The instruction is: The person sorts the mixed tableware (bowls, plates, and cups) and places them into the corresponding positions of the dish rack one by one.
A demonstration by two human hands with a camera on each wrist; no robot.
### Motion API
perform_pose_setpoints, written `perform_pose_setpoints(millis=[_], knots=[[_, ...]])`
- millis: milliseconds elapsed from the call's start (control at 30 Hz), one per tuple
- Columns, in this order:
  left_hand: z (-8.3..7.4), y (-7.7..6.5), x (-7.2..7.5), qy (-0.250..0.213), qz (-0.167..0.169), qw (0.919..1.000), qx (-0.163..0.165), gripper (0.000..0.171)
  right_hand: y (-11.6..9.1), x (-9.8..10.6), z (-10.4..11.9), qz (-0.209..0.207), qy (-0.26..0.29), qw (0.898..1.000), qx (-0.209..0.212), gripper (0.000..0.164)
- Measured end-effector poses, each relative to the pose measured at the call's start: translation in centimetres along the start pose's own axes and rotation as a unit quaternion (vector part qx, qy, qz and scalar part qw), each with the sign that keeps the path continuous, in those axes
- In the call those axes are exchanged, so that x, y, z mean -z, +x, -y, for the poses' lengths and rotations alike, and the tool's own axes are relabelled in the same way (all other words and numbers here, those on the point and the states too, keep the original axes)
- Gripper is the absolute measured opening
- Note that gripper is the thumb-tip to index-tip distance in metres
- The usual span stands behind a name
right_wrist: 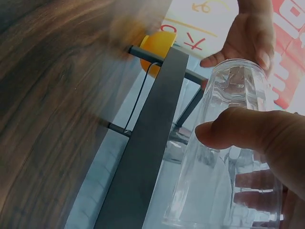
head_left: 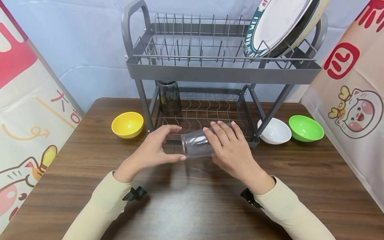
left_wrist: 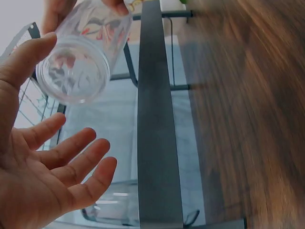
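Note:
A clear drinking glass (head_left: pixel 198 144) lies tilted on its side in the air, just in front of the lower rack. My right hand (head_left: pixel 231 146) grips it from the right; the thumb (right_wrist: pixel 228 129) and fingers wrap its wall in the right wrist view. My left hand (head_left: pixel 154 145) is spread at the glass's left end. Its thumb tip (left_wrist: pixel 46 40) is at the round end (left_wrist: pixel 74 71) in the left wrist view; whether it touches cannot be told. The other left fingers (left_wrist: pixel 78 162) are loosely bent, apart from the glass.
A grey two-tier dish rack (head_left: pixel 222 75) stands ahead, with plates (head_left: pixel 279 26) leaning top right. A dark glass (head_left: pixel 169 96) stands on its lower tier at left. A yellow bowl (head_left: pixel 127 125) sits left; white (head_left: pixel 275 131) and green (head_left: pixel 306 128) bowls sit right on the wooden table (head_left: pixel 186 206).

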State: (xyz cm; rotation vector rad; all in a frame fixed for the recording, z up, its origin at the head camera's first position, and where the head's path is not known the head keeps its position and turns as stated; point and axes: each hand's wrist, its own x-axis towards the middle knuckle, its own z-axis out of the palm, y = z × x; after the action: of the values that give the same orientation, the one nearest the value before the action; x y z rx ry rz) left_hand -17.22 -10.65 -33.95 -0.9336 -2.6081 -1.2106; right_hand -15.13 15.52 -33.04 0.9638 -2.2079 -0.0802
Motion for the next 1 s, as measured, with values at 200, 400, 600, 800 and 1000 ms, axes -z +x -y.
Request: perform_pose_setpoints(millis=[200, 400, 600, 800, 1000], knots=[[0.5, -0.3, 0.7, 0.020, -0.048, 0.9985, -0.014, 0.064, -0.5, -0.3, -0.9, -0.006, 0.041, 0.999, -0.016, 0.087], [0.8, -0.2, 1.6, 0.024, -0.127, 0.9913, -0.023, 0.050, -0.7, -0.6, -1.6, -0.005, 0.092, 0.995, -0.044, 0.089], [1.0, -0.2, 2.3, 0.030, -0.216, 0.9750, -0.041, 0.039, -0.6, -0.5, -2.0, -0.013, 0.126, 0.990, -0.065, 0.090], [1.2, -0.3, 2.8, 0.018, -0.260, 0.9652, -0.025, 0.034, -0.5, -0.3, -2.0, -0.036, 0.172, 0.981, -0.079, 0.089], [1.7, -0.4, 3.0, -0.007, -0.296, 0.9550, 0.009, 0.029, -0.1, -0.1, -2.0, -0.058, 0.233, 0.965, -0.104, 0.089]])
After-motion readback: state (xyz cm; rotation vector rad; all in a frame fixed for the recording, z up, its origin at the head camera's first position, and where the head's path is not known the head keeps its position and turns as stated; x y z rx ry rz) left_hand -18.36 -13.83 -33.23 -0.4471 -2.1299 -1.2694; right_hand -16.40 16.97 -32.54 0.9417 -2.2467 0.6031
